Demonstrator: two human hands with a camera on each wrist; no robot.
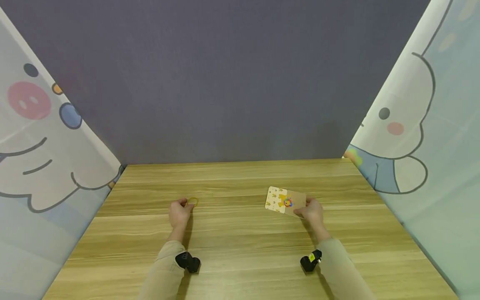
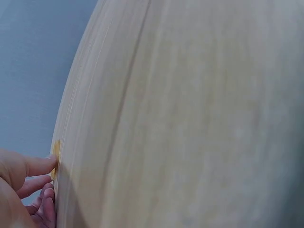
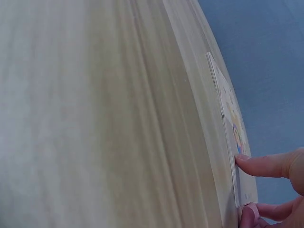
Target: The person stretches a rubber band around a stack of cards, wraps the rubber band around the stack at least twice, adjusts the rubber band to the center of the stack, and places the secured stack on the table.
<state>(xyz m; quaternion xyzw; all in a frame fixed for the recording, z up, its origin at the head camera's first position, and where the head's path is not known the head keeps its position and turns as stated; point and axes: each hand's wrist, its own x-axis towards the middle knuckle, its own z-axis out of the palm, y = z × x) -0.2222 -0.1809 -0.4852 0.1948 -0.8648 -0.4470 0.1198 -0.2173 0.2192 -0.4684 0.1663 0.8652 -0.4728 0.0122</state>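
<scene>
Wood-grain table (image 1: 240,246) forms the work surface; a dark panel (image 1: 240,83) stands at its far edge. Left hand (image 1: 179,213): thumb and finger pinch a thin yellow ring (image 1: 197,202), which projects to the right of this hand. Right hand (image 1: 313,211): thumb and fingers grip a flat printed card (image 1: 276,200), which extends leftward from this hand. Status: both items gripped; ring and card well apart, so any combined handling appears not yet begun.

Bench (image 1: 240,237): light wood-look top, streaky grain running side to side. Cartoon-print card (image 1: 276,199) lies about flat at 2 o'clock, right grip (image 1: 313,211) pinching its edge. Thin yellow ring (image 1: 197,201) at 10 o'clock, in left grip (image 1: 179,213); can't tell if touching bench.
</scene>
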